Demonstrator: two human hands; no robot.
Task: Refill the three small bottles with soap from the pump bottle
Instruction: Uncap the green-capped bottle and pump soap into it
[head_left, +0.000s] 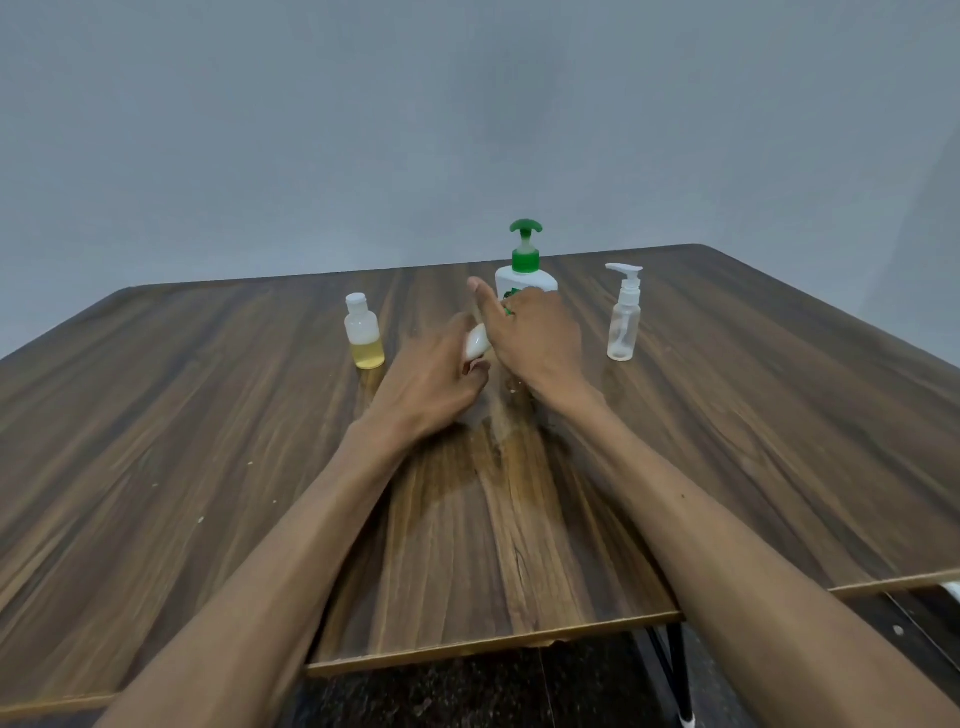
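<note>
A white pump bottle (525, 278) with a green pump head stands at the middle back of the wooden table (208, 415). Left of it stands a small bottle (363, 335) with a white cap and yellow liquid in its lower half. To the right is a clear small spray bottle (623, 322) that looks empty. My left hand (431, 384) grips a small white piece (477, 344), seemingly a cap. Touching it, my right hand (535, 343) is just in front of the pump bottle, thumb raised, over a clear small bottle (511, 387) that it mostly hides.
A grey wall rises behind the table. The table's near edge has a step, with a black leg (675, 670) and dark floor below. A faint wet-looking patch (498, 441) lies on the wood under my hands.
</note>
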